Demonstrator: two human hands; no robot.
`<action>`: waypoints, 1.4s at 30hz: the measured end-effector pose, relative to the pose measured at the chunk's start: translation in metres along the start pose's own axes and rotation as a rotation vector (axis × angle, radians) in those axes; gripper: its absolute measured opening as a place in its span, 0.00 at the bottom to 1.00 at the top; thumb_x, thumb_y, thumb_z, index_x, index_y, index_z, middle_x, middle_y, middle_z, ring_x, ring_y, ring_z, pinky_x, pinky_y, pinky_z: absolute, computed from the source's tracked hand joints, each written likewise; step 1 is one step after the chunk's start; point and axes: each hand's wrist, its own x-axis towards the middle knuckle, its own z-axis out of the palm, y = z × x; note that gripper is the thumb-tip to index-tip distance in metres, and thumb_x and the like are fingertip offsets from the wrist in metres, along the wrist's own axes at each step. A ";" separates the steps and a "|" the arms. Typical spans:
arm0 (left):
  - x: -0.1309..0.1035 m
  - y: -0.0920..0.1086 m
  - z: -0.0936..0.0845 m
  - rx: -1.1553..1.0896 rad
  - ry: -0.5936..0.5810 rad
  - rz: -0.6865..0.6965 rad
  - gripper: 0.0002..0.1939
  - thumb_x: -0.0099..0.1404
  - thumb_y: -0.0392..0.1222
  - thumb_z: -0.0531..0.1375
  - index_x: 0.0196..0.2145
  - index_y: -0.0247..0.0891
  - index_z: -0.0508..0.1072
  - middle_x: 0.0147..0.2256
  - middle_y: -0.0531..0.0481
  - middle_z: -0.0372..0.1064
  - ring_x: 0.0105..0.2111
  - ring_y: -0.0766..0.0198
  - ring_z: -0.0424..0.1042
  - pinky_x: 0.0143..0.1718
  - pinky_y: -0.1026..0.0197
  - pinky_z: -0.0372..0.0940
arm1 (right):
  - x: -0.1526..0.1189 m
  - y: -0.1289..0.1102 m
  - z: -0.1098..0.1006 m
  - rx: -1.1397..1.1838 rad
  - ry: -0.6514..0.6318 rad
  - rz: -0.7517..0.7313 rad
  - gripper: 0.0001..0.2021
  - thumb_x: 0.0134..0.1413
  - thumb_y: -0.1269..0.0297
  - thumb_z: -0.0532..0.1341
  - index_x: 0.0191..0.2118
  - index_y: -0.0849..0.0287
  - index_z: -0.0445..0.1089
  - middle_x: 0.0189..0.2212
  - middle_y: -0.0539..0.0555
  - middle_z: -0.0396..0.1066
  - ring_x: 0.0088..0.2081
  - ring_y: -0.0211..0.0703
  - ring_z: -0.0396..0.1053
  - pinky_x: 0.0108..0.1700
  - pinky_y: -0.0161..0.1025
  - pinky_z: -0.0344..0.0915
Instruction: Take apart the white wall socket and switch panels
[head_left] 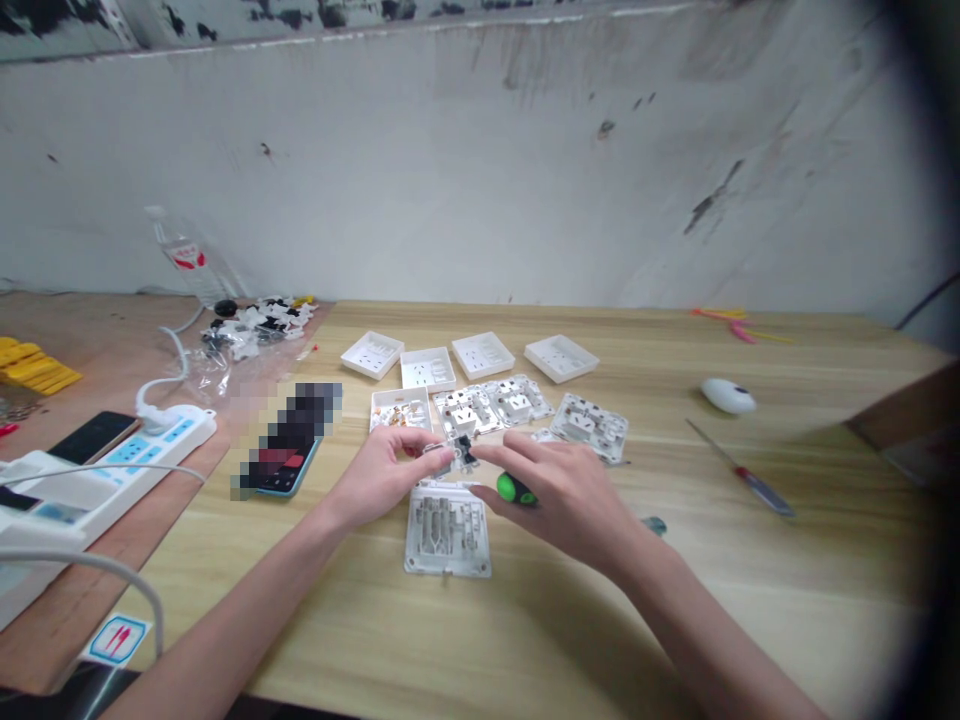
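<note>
Near the middle of the wooden table, my left hand (394,472) pinches a small white piece beside a small black part (464,452). My right hand (559,490) is curled round a screwdriver with a green and black handle (514,489), and its index finger reaches to the black part. Just below my hands lies an open white socket housing (448,535), its inside facing up. Behind them are a white tray (399,412) with small brass-coloured parts and socket frames (491,405). Another socket frame (592,428) rests beyond my right hand.
Several white covers (484,355) stand farther back. To the left are a phone (289,455), a power strip (142,450), a parts pile (259,325) and a bottle (187,258). At right lie a white mouse (727,396) and another screwdriver (761,491).
</note>
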 end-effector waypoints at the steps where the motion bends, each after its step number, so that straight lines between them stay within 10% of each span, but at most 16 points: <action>1: 0.000 0.000 0.000 0.006 0.003 0.004 0.13 0.63 0.47 0.60 0.34 0.34 0.78 0.33 0.47 0.76 0.33 0.63 0.71 0.36 0.62 0.64 | 0.000 0.000 0.000 -0.012 -0.004 -0.004 0.10 0.59 0.58 0.57 0.44 0.52 0.69 0.29 0.46 0.70 0.23 0.34 0.63 0.25 0.34 0.50; 34: -0.003 -0.001 0.001 0.051 -0.006 0.058 0.11 0.63 0.45 0.60 0.34 0.35 0.78 0.35 0.47 0.76 0.35 0.63 0.72 0.38 0.62 0.65 | -0.003 -0.002 0.007 -0.066 -0.033 -0.002 0.11 0.60 0.61 0.55 0.46 0.51 0.70 0.29 0.47 0.72 0.23 0.34 0.64 0.26 0.36 0.46; 42: 0.000 -0.007 -0.006 -0.096 -0.004 -0.063 0.16 0.62 0.46 0.61 0.44 0.34 0.74 0.36 0.45 0.76 0.34 0.62 0.74 0.39 0.58 0.68 | -0.002 -0.002 0.009 -0.055 -0.144 -0.026 0.21 0.62 0.59 0.54 0.60 0.54 0.60 0.34 0.52 0.75 0.24 0.35 0.66 0.24 0.37 0.46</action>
